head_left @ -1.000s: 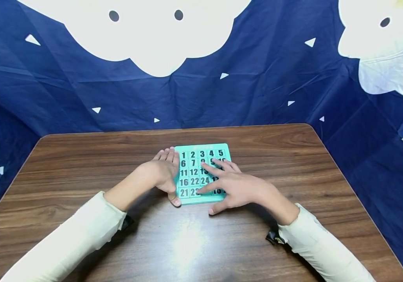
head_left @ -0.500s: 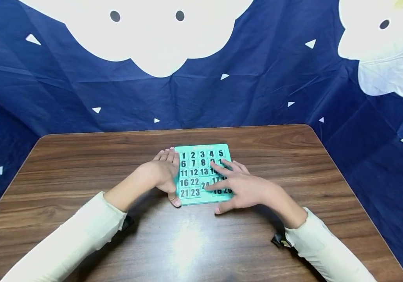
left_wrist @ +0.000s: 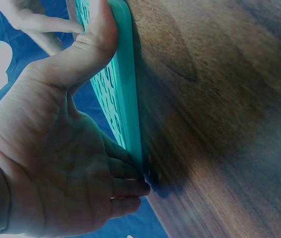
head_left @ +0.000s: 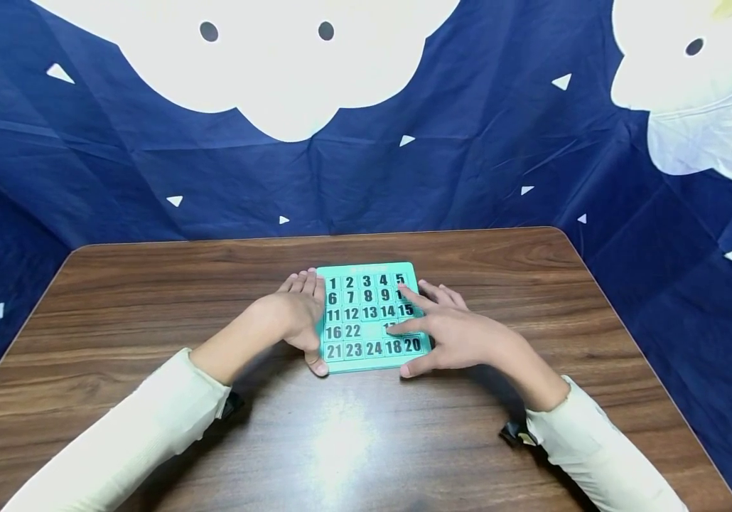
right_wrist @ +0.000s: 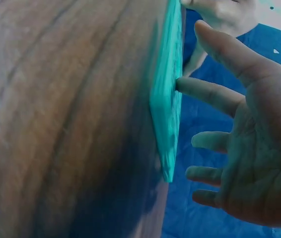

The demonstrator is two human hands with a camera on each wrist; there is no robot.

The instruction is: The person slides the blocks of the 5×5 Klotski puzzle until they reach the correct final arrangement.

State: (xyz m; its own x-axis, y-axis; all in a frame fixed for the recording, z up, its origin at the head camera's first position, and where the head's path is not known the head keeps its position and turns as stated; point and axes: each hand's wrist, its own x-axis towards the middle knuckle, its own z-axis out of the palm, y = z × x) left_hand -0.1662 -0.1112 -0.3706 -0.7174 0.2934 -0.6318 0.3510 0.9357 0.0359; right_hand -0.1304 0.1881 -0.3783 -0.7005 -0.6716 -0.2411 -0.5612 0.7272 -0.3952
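A turquoise number slide puzzle [head_left: 372, 269] lies flat on the wooden table, its black-numbered tiles in rows and one gap between 22 and 17. My left hand [head_left: 295, 313] rests along its left side, fingers straight, thumb at the near left corner. In the left wrist view, fingers and thumb of the left hand [left_wrist: 66, 139] meet the puzzle's edge [left_wrist: 130, 99]. My right hand [head_left: 455, 334] spreads over the right side, index fingertip on tile 17, hiding tiles near it. The right wrist view shows the index finger of the right hand [right_wrist: 259, 124] touching the face, other fingers apart from it.
The brown wood-grain table [head_left: 148, 299] extends around the puzzle on all sides. Behind it hangs a dark blue cloth [head_left: 353, 185] with white cloud shapes and small triangles. Black straps [head_left: 516, 434] show at the wrists beneath light sleeves [head_left: 596, 441].
Tile 24 has slid down into the bottom row, so the gap now sits in the row above. My right hand has moved to the right, from 23 and 24 to tile 17. The left hand stays put.
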